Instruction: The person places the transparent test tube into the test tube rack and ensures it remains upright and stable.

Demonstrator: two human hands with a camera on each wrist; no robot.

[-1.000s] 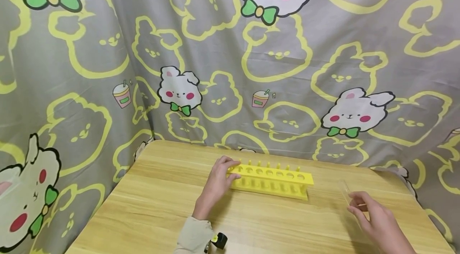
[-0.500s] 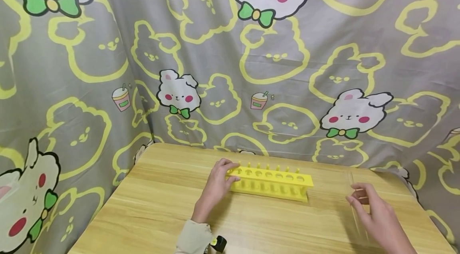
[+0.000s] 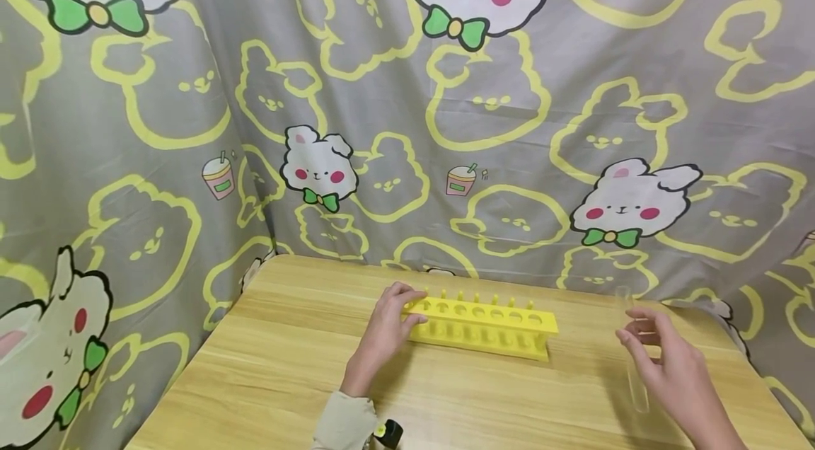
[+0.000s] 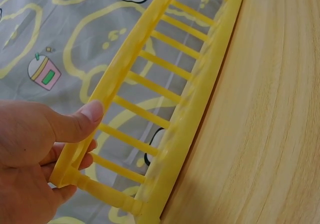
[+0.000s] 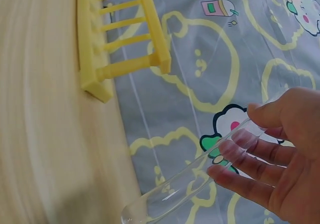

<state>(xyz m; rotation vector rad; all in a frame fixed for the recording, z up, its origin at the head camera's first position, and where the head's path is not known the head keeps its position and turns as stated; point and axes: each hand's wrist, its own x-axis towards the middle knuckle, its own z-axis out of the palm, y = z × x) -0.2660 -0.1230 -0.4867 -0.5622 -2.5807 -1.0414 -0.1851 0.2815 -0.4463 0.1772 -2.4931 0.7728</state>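
Observation:
A yellow test tube rack (image 3: 484, 330) with a row of round holes and a row of pegs behind stands on the wooden table. My left hand (image 3: 387, 326) grips its left end; in the left wrist view the thumb lies on the top bar and fingers curl beneath it. To the right of the rack, my right hand (image 3: 668, 358) pinches a clear glass test tube (image 3: 637, 390) between thumb and fingers. The tube is nearly upright, closed round end down, as the right wrist view of the test tube (image 5: 170, 194) also shows. No tube shows in the rack.
The wooden table (image 3: 267, 365) reaches back to a grey curtain (image 3: 395, 103) printed with yellow outlines and white rabbits. Another stretch of curtain hangs along the left side. A small black device (image 3: 388, 434) sits at my left wrist.
The test tube has swung from leaning left to nearly upright in my right hand, its lower end now showing below the fingers. My left hand keeps its hold on the rack.

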